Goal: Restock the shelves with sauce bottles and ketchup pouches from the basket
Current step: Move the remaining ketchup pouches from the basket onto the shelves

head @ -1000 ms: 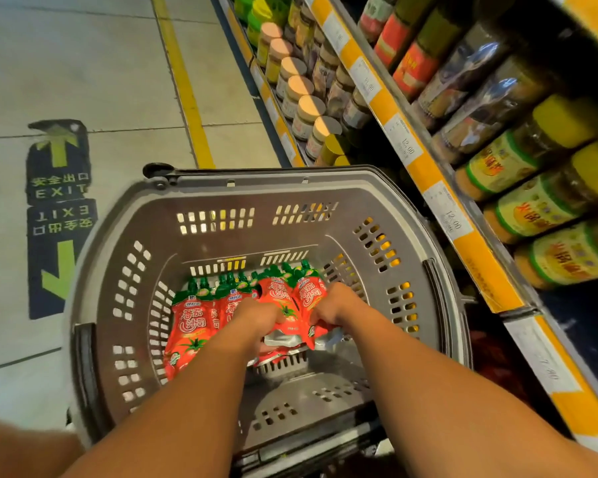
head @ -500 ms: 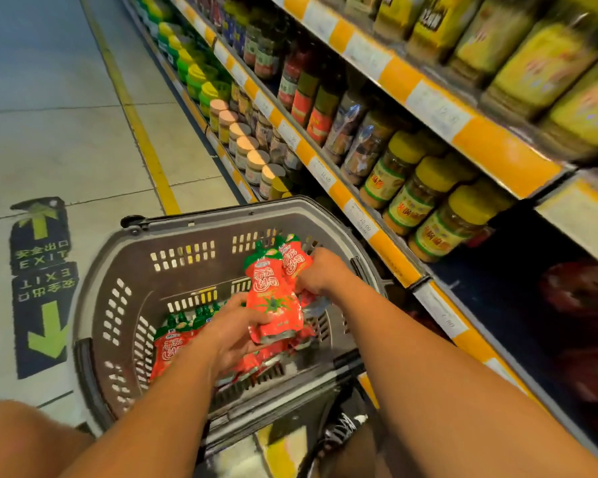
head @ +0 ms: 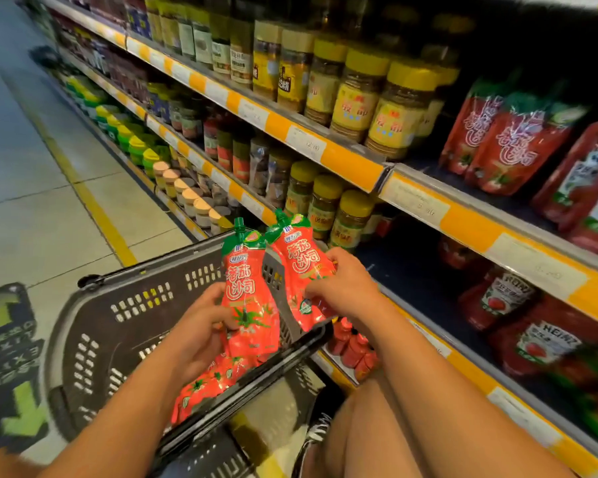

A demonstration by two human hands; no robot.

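Above the basket [head: 125, 305], the left hand [head: 201, 326] grips one red pouch [head: 247, 294]; the right hand [head: 346, 288] grips another pouch [head: 302, 257] near the shelves [head: 353, 163]. More pouches [head: 204, 384] lie inside.

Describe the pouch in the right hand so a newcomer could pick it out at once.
Start at the grey shopping basket on the floor beside the shelves. Two red ketchup pouches with green spouts are held up over its shelf-side rim. The right hand grips the right-hand pouch, outside the rim nearest the yellow-lidded jars.

Red, green-capped pouches [head: 252, 298]; grey basket [head: 125, 305]; orange-striped shelf edges [head: 346, 160]
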